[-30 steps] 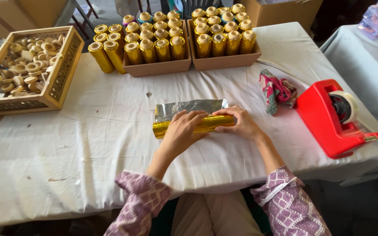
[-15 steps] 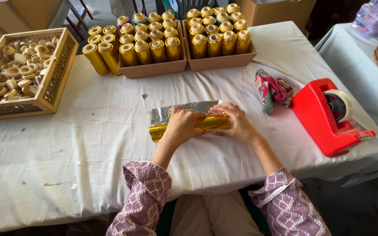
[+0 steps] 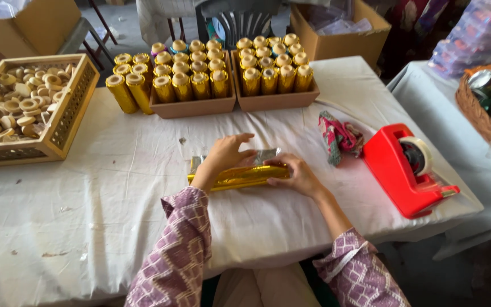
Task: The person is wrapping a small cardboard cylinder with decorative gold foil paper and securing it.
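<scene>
Left hand: the left hand (image 3: 227, 158) lies flat on top of the gold foil roll (image 3: 240, 177), fingers (image 3: 244, 138) spread and stretched forward, pressing down rather than clasping.
Right hand: the right hand (image 3: 298, 173) cups the right end of the gold foil roll, fingers curled around it in a light grasp.
Roll: it lies on its side across the middle of the table (image 3: 115, 199), just in front of the person, on a sheet of silvery foil (image 3: 265, 154) that shows behind it.
Behind: two shallow cardboard trays (image 3: 194, 108) stand side by side at the far edge, packed with upright gold-wrapped rolls (image 3: 257, 74); a few more stand loose to the left of them.
Left: a wooden crate (image 3: 58, 136) holds a heap of pale round discs (image 3: 12, 108).
Right: a red tape dispenser (image 3: 404, 170) sits near the table edge, with a crumpled patterned cloth (image 3: 339, 136) between it and the hands.
Cover: a white cloth covers the table.
</scene>
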